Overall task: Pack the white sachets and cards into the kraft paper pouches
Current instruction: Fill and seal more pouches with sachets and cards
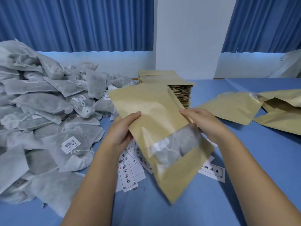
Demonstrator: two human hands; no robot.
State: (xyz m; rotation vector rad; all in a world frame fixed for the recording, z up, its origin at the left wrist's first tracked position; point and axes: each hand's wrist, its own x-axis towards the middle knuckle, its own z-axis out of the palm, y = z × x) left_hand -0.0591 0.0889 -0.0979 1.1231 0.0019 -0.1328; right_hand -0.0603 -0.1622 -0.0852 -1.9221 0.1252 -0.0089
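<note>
Both hands hold one kraft pouch (154, 111) up off the table (244, 176), tilted, with its mouth away from the person. The left hand (123, 129) pinches the pouch's left edge, thumb on the front face and fingers curled behind. The right hand (203, 123) pinches the opposite edge the same way. Just below the two grips a white sachet (179, 144) shows through the pouch's clear window, so it is inside.

Whether a card is inside too cannot be told. Loose cards (128, 175) lie on the table directly under the held pouch, nearer the person than the grips. The sachet pile (48, 111) sits well left of the left hand. The stack of empty pouches (164, 77) is beyond the grips, and the filled pouches (231, 108) lie right of the right hand.

Judged step: one pouch is being loaded, sachet done. The likely next move is to free one hand for a card from underneath while the other holds the mouth open, or, if a card is already in, to close the pouch and set it with those on the right.
</note>
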